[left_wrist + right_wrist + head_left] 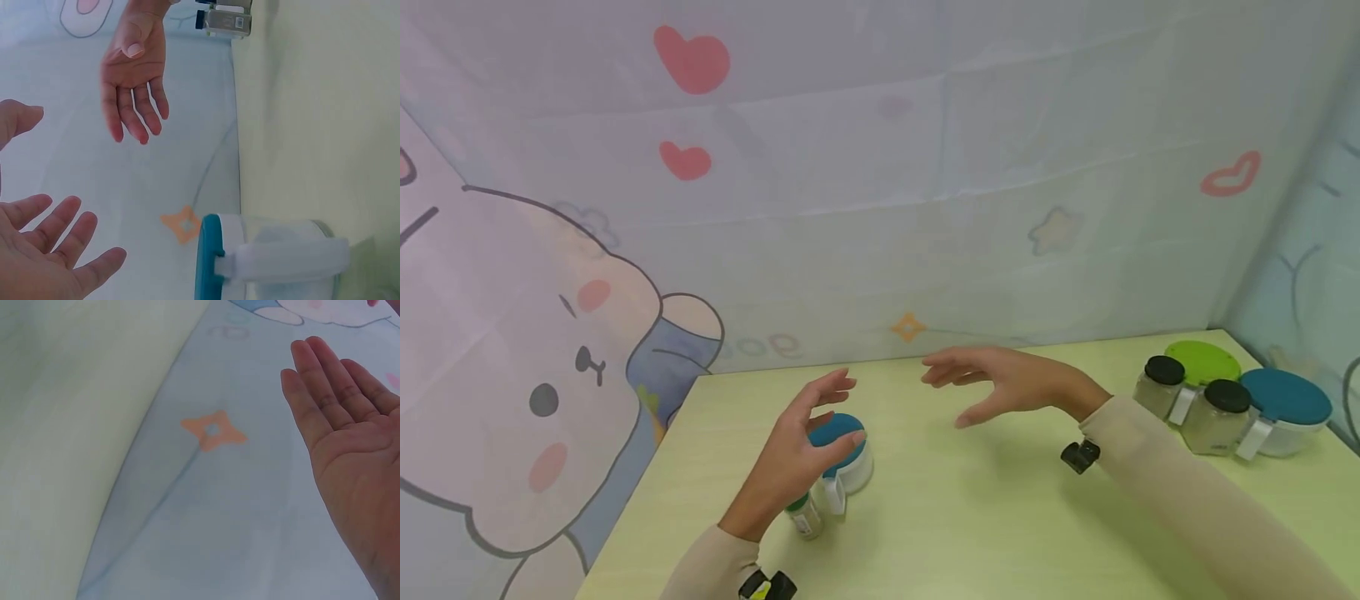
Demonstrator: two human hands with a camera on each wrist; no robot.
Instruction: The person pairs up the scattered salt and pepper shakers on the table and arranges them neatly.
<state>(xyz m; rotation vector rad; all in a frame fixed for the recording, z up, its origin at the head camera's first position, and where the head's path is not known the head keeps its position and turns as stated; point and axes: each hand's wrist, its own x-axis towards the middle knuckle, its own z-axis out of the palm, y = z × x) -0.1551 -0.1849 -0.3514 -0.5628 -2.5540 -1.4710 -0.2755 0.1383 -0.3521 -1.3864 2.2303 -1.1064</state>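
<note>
My left hand (805, 446) is held above the table with its fingers spread and nothing in it. In the head view it overlaps a white jar with a blue lid and a handle (854, 472), which stands on the table. Beside that jar is a small glass bottle with a green cap (806, 518), partly hidden by the left wrist. The left wrist view shows the jar's white handle (284, 259) close up. My right hand (1003, 379) hovers over the table's far middle, palm turned inward, fingers extended, holding nothing.
At the right end of the table (940, 533) stand two black-lidded jars (1217, 421), a green-lidded container (1204, 362) and another blue-lidded jar (1287, 400), grouped closely. A printed cloth backdrop (850, 208) rises behind the table's far edge.
</note>
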